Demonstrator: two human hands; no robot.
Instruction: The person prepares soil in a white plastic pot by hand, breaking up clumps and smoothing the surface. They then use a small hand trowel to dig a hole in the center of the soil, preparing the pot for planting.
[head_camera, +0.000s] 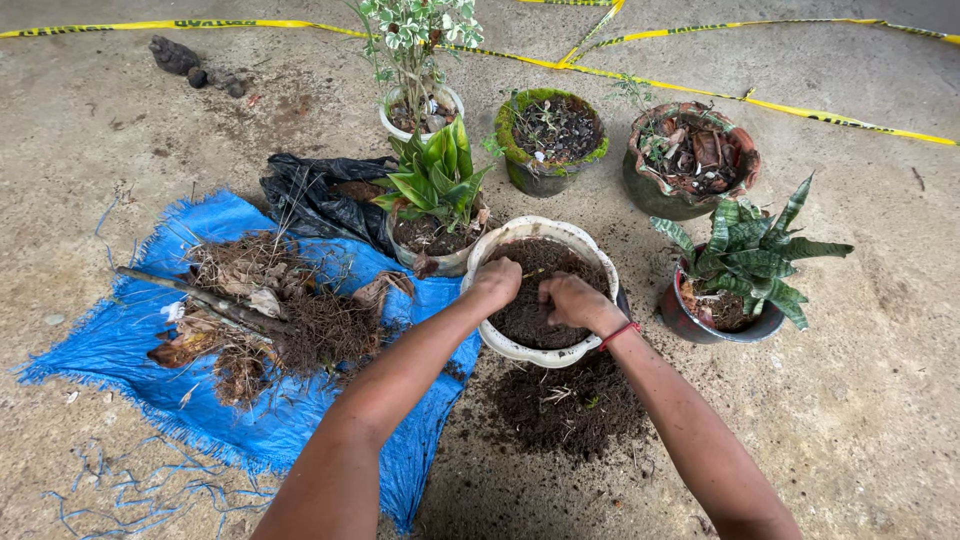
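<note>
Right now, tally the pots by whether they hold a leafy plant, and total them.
Pots with a leafy plant: 3 (variegated, green-yellow, striped)
Pots showing mostly soil or dry litter: 3 (white pot under both hands, mossy, reddish)
Total: 6

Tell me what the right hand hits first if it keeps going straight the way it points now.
The right hand points up-left, knuckles in the soil of the white pot. Straight on, it probably meets the left hand first; depth is unclear.

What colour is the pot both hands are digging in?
White pot, seen in the head view.
</note>
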